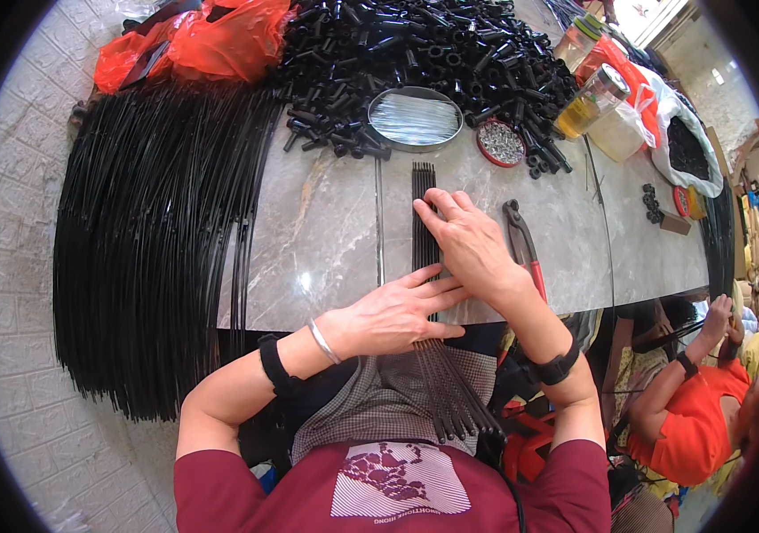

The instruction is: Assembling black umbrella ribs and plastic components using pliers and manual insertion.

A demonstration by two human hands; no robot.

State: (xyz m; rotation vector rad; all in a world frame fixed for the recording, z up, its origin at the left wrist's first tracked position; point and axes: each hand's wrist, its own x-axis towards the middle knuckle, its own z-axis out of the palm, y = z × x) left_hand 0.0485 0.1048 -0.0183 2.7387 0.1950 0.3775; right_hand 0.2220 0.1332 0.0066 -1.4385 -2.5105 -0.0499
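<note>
A narrow row of thin black rods (424, 178) lies side by side on the grey marbled table (317, 222), pointing away from me. Their near ends (455, 391) hang past the table edge over my lap and fan out. My left hand (388, 313) reaches across the row at the table edge, palm down with fingers spread. Farther up the row, my right hand (475, 249) rests on the rods, its fingers stretched out and not wrapped round them. Pliers (521, 233) with a red handle lie just right of my right hand.
A thick mass of black rods (148, 240) covers the left side. Behind are heaped black tubular parts (415, 44), an oval tin of silver pins (415, 120) and a red dish of small metal pieces (501, 144). Jars (594, 99) stand back right. A person in orange (690, 417) works at right.
</note>
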